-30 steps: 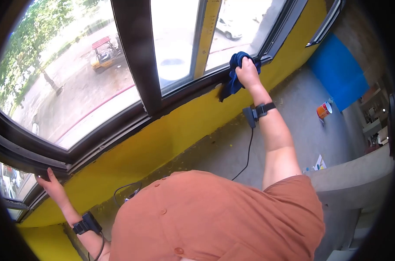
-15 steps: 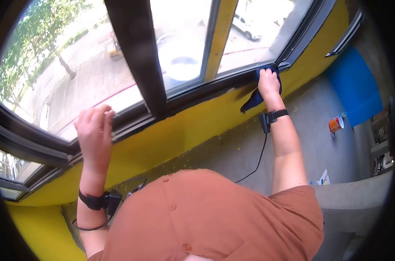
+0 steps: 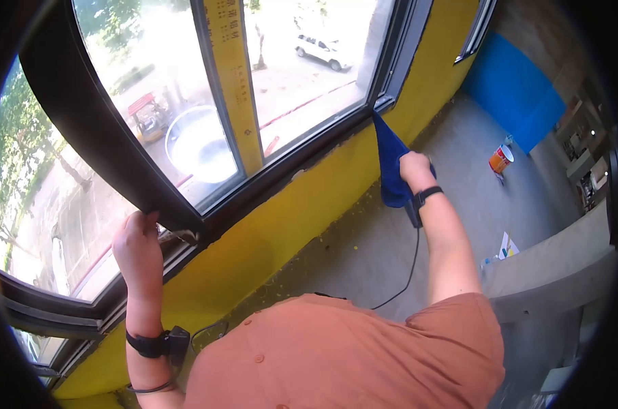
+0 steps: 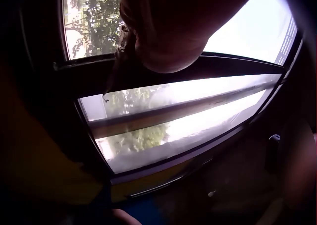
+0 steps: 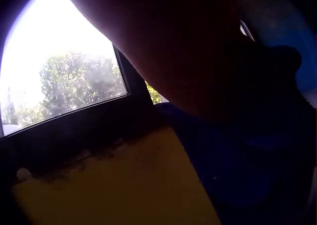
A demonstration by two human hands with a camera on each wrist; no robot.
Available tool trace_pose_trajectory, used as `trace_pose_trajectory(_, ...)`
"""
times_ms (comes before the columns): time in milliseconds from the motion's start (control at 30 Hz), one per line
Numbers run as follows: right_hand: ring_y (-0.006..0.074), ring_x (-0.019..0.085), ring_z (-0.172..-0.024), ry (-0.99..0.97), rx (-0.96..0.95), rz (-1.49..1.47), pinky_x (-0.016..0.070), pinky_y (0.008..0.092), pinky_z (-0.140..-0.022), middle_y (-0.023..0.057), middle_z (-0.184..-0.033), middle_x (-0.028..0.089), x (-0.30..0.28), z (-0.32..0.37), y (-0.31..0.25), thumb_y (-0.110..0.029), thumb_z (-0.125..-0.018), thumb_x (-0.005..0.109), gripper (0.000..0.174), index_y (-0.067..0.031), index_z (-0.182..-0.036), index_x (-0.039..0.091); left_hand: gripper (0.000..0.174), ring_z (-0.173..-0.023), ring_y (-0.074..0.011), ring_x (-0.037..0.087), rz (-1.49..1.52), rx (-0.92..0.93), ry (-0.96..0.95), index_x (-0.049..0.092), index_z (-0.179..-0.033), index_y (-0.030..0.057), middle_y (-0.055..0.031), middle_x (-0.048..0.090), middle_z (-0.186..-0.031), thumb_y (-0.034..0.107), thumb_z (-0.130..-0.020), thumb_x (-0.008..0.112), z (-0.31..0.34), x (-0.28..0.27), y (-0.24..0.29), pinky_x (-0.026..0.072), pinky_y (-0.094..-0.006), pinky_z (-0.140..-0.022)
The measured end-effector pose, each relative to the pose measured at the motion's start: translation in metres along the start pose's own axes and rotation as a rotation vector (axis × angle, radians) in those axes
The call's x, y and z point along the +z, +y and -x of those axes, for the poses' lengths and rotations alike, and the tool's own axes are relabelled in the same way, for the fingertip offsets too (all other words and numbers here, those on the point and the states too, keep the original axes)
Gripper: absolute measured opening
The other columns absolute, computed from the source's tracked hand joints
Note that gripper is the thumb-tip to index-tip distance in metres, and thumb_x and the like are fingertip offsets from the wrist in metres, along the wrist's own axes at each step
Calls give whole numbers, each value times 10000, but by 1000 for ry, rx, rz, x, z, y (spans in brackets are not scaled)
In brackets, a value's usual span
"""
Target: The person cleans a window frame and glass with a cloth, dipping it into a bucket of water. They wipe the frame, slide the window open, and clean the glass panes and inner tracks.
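Observation:
My right hand (image 3: 416, 170) grips a dark blue cloth (image 3: 392, 170) in front of the yellow wall (image 3: 282, 211). One corner of the cloth points up to the lower corner of the window frame (image 3: 322, 144), and the rest hangs below. In the right wrist view the cloth (image 5: 223, 160) is dark, and the hand's fingers are hidden. My left hand (image 3: 137, 249) is at the foot of the dark window post (image 3: 111, 116), fingers bent. It pinches a thin, ragged strip (image 3: 179, 236), whose end (image 4: 111, 79) dangles below the fingers in the left wrist view.
Outside the glass are a white car (image 3: 322, 51) and a bright round white shape (image 3: 198, 146). On the floor to the right are an orange can (image 3: 501, 159) and some paper (image 3: 507, 247). A blue sheet (image 3: 513, 92) stands behind. A cable (image 3: 414, 262) runs from my right wrist.
My left hand has come off the lower left frame and moved right to the post. The right hand has drawn the cloth down and away from the sill. The head view has shifted.

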State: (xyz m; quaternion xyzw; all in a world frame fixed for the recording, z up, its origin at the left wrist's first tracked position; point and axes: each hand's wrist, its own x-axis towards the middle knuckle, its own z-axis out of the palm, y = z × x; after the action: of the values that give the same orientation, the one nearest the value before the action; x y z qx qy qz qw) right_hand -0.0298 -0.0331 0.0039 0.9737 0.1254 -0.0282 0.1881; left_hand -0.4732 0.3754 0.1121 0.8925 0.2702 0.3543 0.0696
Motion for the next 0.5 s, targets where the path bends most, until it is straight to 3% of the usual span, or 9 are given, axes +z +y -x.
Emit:
trace_pose_trajectory(100, 286, 721, -1062, -109, 119, 77, 592, 418, -838, 129, -1162, 734, -28, -29, 21, -132, -865, 671, 231, -110, -1065, 785, 139, -707, -396, 567, 19, -13, -22, 611, -822, -12, -193, 603, -759, 84, -889, 686, 0, 1, -3, 436, -455, -648)
trace_pose_trajectory(133, 306, 694, -1115, -157, 143, 63, 586, 429, -866, 132, -1226, 710, -40, -35, 28, -130, -879, 665, 259, -93, -1114, 765, 139, -707, -396, 567, 19, -17, -24, 611, -822, -12, -193, 603, -759, 84, -889, 686, 0, 1, -1, 436, -455, -648)
trace_pose_trajectory(200, 323, 629, -1203, 65, 250, 85, 583, 439, -888, 128, -1313, 646, -46, -41, 34, -139, -918, 638, 281, -87, -1176, 737, 113, -703, -342, 590, 56, -31, 13, 647, -904, -11, -168, 627, -768, 95, -906, 685, 0, 0, 9, 461, -414, -664)
trace_pose_trajectory(233, 323, 629, -1203, 60, 244, 93, 583, 439, -888, 128, -1313, 646, -51, -42, 34, -139, -918, 638, 281, -87, -1176, 737, 113, -703, -342, 590, 56, -40, 5, 647, -904, -11, -168, 627, -768, 95, -906, 685, 0, 0, 15, 461, -414, -664)
trace_pose_trajectory(300, 323, 562, -1240, 181, 265, 86, 583, 435, -897, 106, -1322, 579, -64, -52, 30, -138, -936, 620, 283, -80, -1195, 719, 141, -690, -195, 592, 337, -168, -14, 671, -1017, -16, -114, 665, -785, 100, -937, 672, -3, 0, 25, 464, -324, -678)
trace_pose_trajectory(433, 295, 550, -1213, 320, 213, 186, 599, 439, -848, 78, -1254, 576, -68, -83, 34, -151, -946, 602, 267, -79, -1173, 723, 166, -736, -181, 612, 328, -278, -61, 677, -1034, -11, -113, 688, -837, 87, -902, 698, -6, 0, 23, 482, -309, -717)
trace_pose_trajectory(500, 310, 477, -1244, 357, 242, 269, 596, 515, -709, 73, -1292, 530, -70, -101, 41, -233, -963, 585, 326, -97, -1241, 689, 187, -761, -141, 616, 447, -307, -60, 679, -1072, -18, -99, 702, -857, 41, -895, 695, -4, 4, 11, 485, -286, -729)
